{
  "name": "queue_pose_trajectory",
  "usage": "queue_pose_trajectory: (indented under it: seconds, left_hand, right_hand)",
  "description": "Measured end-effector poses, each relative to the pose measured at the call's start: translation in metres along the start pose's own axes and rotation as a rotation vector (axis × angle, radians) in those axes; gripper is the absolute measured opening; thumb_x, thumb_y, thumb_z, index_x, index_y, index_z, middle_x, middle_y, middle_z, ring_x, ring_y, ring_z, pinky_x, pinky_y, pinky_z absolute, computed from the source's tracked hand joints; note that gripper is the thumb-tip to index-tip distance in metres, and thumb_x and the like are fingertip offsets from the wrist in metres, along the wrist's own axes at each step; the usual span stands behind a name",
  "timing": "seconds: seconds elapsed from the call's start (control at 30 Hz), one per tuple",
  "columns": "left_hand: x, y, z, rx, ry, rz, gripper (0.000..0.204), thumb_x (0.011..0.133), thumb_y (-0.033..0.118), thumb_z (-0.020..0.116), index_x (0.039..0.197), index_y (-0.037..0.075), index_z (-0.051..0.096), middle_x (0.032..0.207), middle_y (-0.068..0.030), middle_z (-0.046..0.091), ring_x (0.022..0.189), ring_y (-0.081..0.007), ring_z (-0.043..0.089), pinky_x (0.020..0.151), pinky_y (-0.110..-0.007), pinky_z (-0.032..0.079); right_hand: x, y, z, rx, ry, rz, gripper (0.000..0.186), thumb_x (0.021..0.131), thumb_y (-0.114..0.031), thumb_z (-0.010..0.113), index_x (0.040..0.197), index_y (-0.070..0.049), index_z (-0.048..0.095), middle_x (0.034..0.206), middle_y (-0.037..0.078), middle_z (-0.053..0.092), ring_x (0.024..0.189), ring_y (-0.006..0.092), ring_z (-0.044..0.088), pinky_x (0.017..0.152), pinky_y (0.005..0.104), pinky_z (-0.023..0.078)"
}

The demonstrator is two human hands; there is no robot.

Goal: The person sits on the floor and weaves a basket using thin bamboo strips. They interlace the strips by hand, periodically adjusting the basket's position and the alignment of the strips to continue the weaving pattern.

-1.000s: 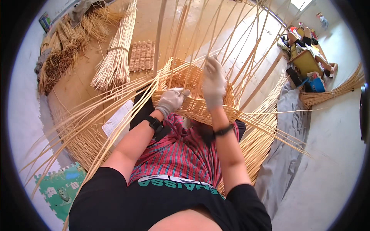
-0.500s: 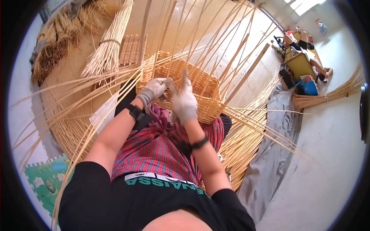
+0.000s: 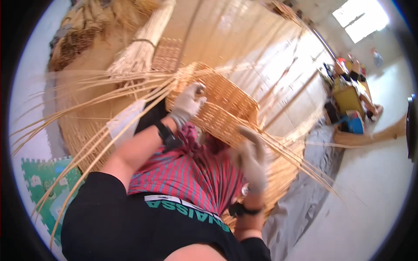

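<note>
A half-woven wicker basket [image 3: 228, 93] rests tilted on my lap, over a red striped cloth [image 3: 187, 174]. My left hand [image 3: 188, 103], in a pale work glove, is closed over the near wall's upper edge towards the left. My right hand [image 3: 252, 161], gloved too, is beside the basket's near right corner. Motion smears its fingers, so whether they touch the basket or hold a strand cannot be seen. Long loose canes [image 3: 143, 104] fan out from the basket's left corner, and another bunch of canes [image 3: 300, 161] sticks out from the right. Upright stakes rise blurred from the far side.
A tied bundle of pale canes [image 3: 141, 43] lies at the far left beside a woven panel [image 3: 167, 54]. More canes [image 3: 283, 169] lie on grey sheeting [image 3: 313, 174] to my right. Beyond are a yellow box [image 3: 348, 98], a blue container [image 3: 355, 125] and another cane bundle [image 3: 374, 135].
My right hand has moved away from my left, down and to the right along the basket. My left hand stays at the near wall. The whole view has shifted and tilted.
</note>
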State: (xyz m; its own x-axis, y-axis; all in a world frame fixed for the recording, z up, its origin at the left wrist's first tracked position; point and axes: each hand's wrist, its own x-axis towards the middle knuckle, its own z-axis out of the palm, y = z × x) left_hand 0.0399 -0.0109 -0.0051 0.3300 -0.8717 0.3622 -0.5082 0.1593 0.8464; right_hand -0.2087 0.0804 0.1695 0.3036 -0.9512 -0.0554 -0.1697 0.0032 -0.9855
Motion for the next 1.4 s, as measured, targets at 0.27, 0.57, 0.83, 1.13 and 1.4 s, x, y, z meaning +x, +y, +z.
queue_pose_trajectory:
  seconds: [0.27, 0.57, 0.83, 1.13, 1.4]
  left_hand:
    - [-0.023, 0.008, 0.038, 0.237, -0.354, 0.147, 0.093, 0.084, -0.003, 0.068, 0.163, 0.020, 0.023, 0.128, -0.0162, 0.066, 0.104, -0.0320, 0.069, 0.089, -0.041, 0.055]
    - [-0.002, 0.031, 0.015, 0.305, -0.536, 0.057, 0.091, 0.085, 0.011, 0.074, 0.161, 0.026, 0.027, 0.134, -0.0183, 0.063, 0.113, -0.0362, 0.065, 0.091, -0.043, 0.053]
    - [-0.034, 0.029, 0.061, 0.118, -0.337, 0.145, 0.082, 0.089, 0.008, 0.070, 0.160, 0.016, 0.031, 0.146, -0.0148, 0.056, 0.123, -0.0325, 0.062, 0.099, -0.037, 0.052]
    - [-0.008, 0.064, 0.052, 0.366, -0.692, -0.010, 0.089, 0.087, 0.009, 0.071, 0.162, 0.023, 0.025, 0.152, -0.0112, 0.051, 0.127, -0.0327, 0.059, 0.094, -0.040, 0.054]
    - [-0.001, 0.032, 0.062, 0.357, -0.731, -0.008, 0.081, 0.091, 0.034, 0.070, 0.157, 0.006, 0.033, 0.156, -0.0199, 0.044, 0.140, -0.0336, 0.048, 0.114, -0.038, 0.041]
  right_hand:
    - [-0.065, -0.125, -0.032, 0.002, -0.324, -1.311, 0.027, 0.103, -0.016, 0.056, 0.125, -0.001, 0.063, 0.075, 0.005, 0.067, 0.056, 0.0122, 0.058, 0.049, 0.0254, 0.044]
    - [-0.075, -0.121, -0.035, 0.009, -0.310, -1.394, 0.025, 0.103, -0.018, 0.058, 0.122, -0.002, 0.063, 0.078, 0.005, 0.067, 0.061, 0.0132, 0.060, 0.052, 0.0263, 0.046]
    - [-0.089, -0.120, -0.046, -0.034, -0.275, -1.392, 0.023, 0.103, -0.019, 0.059, 0.119, -0.003, 0.063, 0.081, 0.005, 0.067, 0.065, 0.0141, 0.062, 0.055, 0.0270, 0.048]
    - [-0.094, -0.117, -0.056, -0.020, -0.241, -1.398, 0.022, 0.103, -0.021, 0.060, 0.116, -0.004, 0.063, 0.085, 0.005, 0.067, 0.070, 0.0151, 0.063, 0.058, 0.0279, 0.049]
    - [-0.077, -0.109, -0.046, 0.010, -0.293, -1.319, 0.021, 0.103, -0.023, 0.062, 0.114, -0.005, 0.063, 0.088, 0.005, 0.067, 0.075, 0.0159, 0.065, 0.061, 0.0287, 0.051]
